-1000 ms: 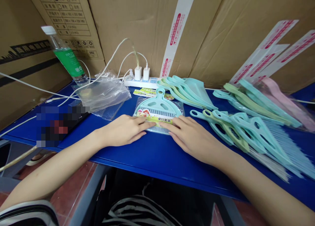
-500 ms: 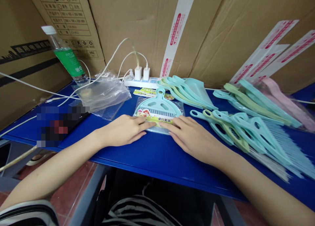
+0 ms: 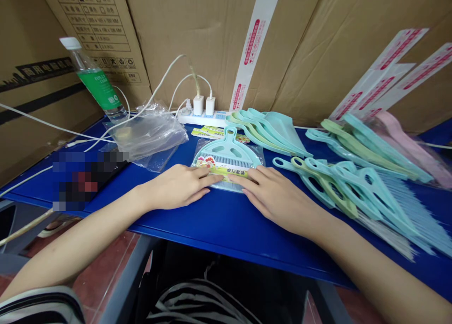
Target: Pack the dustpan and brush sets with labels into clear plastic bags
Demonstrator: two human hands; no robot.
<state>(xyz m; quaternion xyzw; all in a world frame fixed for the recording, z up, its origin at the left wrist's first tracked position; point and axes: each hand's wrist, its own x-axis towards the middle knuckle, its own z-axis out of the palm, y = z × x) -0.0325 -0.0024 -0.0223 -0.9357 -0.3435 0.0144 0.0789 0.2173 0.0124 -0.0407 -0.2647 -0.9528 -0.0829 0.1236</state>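
A light-blue brush and dustpan set point(image 3: 229, 148) lies flat on the blue table in a clear plastic bag, its handle pointing away from me. A yellow-green printed card point(image 3: 233, 171) shows across the bristles. My left hand point(image 3: 180, 186) rests on the near left corner of the bag, fingers stretched out and touching the card. On the right corner, my right hand point(image 3: 273, 194) lies with its fingers extended over the bag and card edge. The index fingertips almost meet at the middle. Neither hand grips anything.
Right of the set lie a row of dustpans point(image 3: 278, 128), several loose brushes point(image 3: 370, 187) and bagged pans point(image 3: 384, 145). Clear plastic bags point(image 3: 151, 131), a water bottle point(image 3: 97, 86) and cables are at left. Behind stand a power strip point(image 3: 201, 119) and cardboard boxes point(image 3: 205, 32).
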